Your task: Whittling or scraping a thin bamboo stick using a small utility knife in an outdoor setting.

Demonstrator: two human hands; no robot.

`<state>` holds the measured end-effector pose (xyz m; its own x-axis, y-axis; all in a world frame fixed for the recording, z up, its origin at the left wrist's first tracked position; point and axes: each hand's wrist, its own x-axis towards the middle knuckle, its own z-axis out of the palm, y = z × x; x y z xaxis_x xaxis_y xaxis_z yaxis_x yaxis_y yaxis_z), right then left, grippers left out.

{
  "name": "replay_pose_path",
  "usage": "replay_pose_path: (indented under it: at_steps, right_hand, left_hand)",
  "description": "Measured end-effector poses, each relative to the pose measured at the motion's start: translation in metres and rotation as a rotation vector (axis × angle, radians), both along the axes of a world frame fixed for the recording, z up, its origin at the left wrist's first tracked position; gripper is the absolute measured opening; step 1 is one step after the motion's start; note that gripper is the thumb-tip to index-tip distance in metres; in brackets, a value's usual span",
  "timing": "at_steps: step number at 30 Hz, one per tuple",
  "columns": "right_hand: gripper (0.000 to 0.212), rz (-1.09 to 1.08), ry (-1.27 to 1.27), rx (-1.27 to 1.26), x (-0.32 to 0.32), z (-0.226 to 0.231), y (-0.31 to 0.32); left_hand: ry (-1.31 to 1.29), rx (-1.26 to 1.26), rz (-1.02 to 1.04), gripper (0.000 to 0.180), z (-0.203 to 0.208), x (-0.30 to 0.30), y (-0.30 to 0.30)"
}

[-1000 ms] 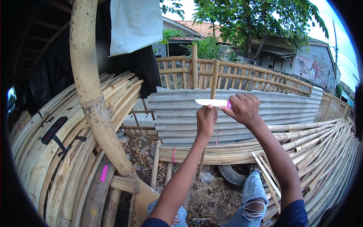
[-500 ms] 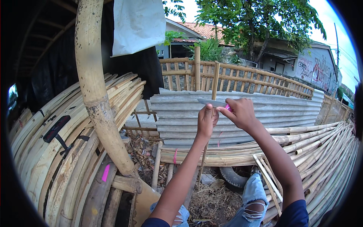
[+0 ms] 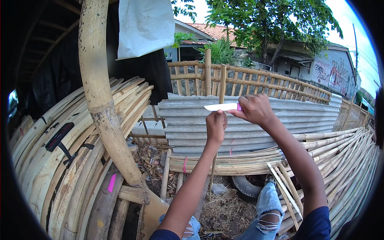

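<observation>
My right hand (image 3: 258,110) is closed round the pink handle of a knife (image 3: 220,107), its pale blade pointing left. Behind the blade, an upright bamboo strip (image 3: 223,84) rises past both hands. My left hand (image 3: 216,123) grips that strip just below the blade, thumb up. The lower end of the strip runs down behind my left forearm toward the ground. Blade and strip cross in the picture; whether they touch, I cannot tell.
Stacked split bamboo (image 3: 60,160) lies at the left beside a thick bamboo post (image 3: 96,72). Corrugated sheeting (image 3: 248,124) stands in front, below a bamboo fence (image 3: 280,84). Bamboo poles (image 3: 344,164) fill the right side. A tyre (image 3: 244,186) lies near my legs.
The knife has shifted slightly up and left, and its blade has turned to catch bright light. My right hand has risen. The strip's top has moved a little left with my left hand.
</observation>
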<state>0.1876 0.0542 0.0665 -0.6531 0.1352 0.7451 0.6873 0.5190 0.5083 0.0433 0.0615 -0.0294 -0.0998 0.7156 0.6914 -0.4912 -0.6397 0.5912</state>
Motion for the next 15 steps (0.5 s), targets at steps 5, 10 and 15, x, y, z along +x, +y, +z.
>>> replay_pose_path:
  at_steps: [5, 10, 15]
  right_hand:
    - [0.055, 0.025, -0.001, 0.174, -0.003, -0.001, 0.005]
    - [0.054, 0.007, -0.011, 0.022, -0.004, -0.005, 0.003]
    - [0.053, 0.025, -0.024, 0.182, -0.003, 0.003, 0.006]
  left_hand:
    - [0.013, -0.003, 0.009, 0.052, -0.002, -0.004, 0.001]
    - [0.035, -0.033, -0.138, 0.052, 0.000, -0.012, -0.003]
    - [0.065, -0.009, -0.174, 0.050, 0.000, -0.013, 0.001]
